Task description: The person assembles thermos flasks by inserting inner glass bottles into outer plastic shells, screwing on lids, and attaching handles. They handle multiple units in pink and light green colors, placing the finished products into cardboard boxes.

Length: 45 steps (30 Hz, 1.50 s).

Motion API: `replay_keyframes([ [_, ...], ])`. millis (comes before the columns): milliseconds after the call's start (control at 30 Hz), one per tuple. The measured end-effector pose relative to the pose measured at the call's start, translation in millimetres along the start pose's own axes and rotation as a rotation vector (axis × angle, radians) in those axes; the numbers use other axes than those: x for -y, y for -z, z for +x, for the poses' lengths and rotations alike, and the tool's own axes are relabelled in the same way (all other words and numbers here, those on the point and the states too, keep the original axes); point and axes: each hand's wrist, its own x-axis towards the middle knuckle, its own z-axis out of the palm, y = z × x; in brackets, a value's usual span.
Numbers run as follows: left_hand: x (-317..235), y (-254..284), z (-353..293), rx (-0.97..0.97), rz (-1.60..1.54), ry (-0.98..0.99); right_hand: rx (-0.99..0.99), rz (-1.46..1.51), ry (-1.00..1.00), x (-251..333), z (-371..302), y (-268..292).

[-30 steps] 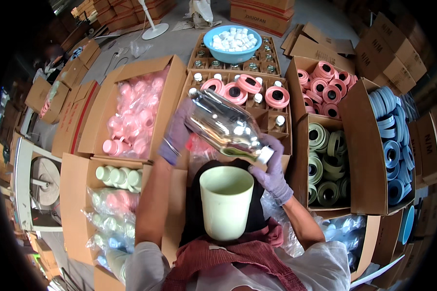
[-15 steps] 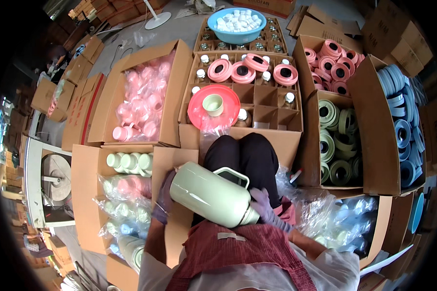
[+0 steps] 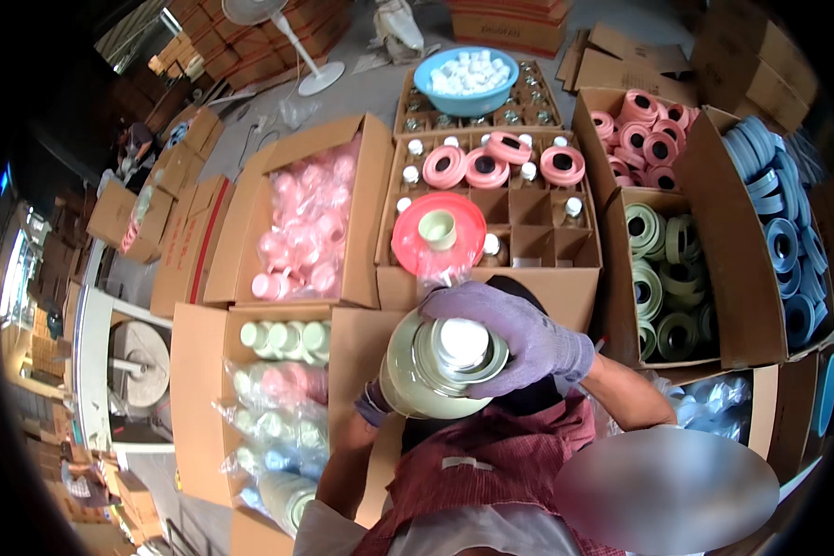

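A pale green thermos jug (image 3: 406,383) is held at my lap with its mouth facing up. In its mouth a white stopper (image 3: 462,343) shows, ringed by a shiny neck. My right hand (image 3: 519,335), in a purple glove, curls over the top from the right and grips the rim beside the stopper. Low on the jug's left side, my gloved left hand (image 3: 372,405) holds the body; most of its fingers are hidden behind it. Just beyond, a red plate (image 3: 468,219) carries a small pale green cup (image 3: 437,229).
The plate rests on a divided carton (image 3: 491,276) with white-capped bottles and pink rings. Cartons of pink cups (image 3: 310,222) and bagged green cups (image 3: 283,380) stand left. Green rings (image 3: 653,283), pink rings and blue rings (image 3: 783,246) fill boxes right. A blue basin (image 3: 468,104) sits behind.
The jug, which lay tilted across my lap, has turned so its mouth faces up. My right hand has moved from beside the neck to over the top. The view has shifted.
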Motion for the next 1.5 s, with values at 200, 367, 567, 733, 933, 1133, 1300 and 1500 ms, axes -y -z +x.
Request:
replay_keyframes([
  [200,37.8,-14.7,84.0,-0.127,-0.292,0.013,-0.464,-0.35,-0.162,17.7,25.7,30.9],
  [367,79.6,-14.8,102.1,-0.208,-0.39,0.069,-0.616,-0.532,-0.214,1.8,43.6,37.2],
  [567,98.7,-15.9,85.2,-0.244,-0.415,0.153,-0.56,-0.275,-0.269,-32.3,65.3,35.8],
  [733,85.0,-2.6,87.7,-0.179,-0.316,0.188,-0.421,-0.133,-0.189,-44.3,64.4,42.9],
  [933,0.6,64.4,134.5,0.14,0.298,0.114,-0.676,-0.179,-0.35,-37.2,-28.4,3.3],
  [1133,-153.4,42.0,181.9,0.716,0.908,-0.105,-0.263,-0.061,-0.94,-27.1,-124.9,-94.6],
  [1300,-111.2,-46.5,144.7,0.844,1.144,-0.164,-0.119,-0.586,-0.819,-55.7,-174.3,18.6],
  [1500,-93.3,-45.4,132.5,0.701,1.016,-0.136,-0.873,-1.124,-1.619,-199.7,-380.2,156.3],
])
